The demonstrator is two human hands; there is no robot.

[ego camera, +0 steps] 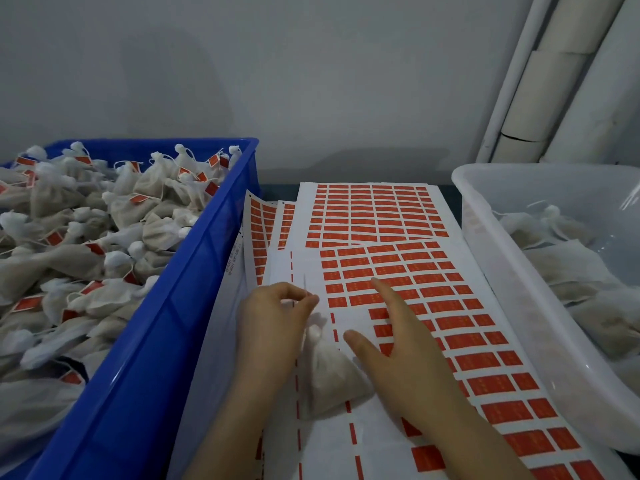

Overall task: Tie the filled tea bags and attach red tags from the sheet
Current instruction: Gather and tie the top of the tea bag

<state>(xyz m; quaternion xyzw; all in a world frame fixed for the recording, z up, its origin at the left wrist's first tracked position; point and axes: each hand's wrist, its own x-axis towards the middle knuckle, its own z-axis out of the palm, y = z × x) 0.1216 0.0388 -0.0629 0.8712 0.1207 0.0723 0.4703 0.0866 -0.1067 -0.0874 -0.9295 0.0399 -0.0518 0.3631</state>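
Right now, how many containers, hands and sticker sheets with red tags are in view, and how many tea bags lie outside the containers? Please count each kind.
Containers: 2, the blue crate and the clear plastic tub
Hands: 2, left hand and right hand
Sticker sheets: at least 4, overlapping; top sheet
Tea bags outside the containers: 1, tea bag
Total: 9

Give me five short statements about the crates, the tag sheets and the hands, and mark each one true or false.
1. The blue crate holds tea bags with red tags. True.
2. The left hand pinches a string. True.
3. The right hand is clenched in a fist. False: its fingers are spread over the tag sheet.
4. The translucent tub stands left of the sheets. False: it stands right.
5. A tea bag lies between the hands. True.
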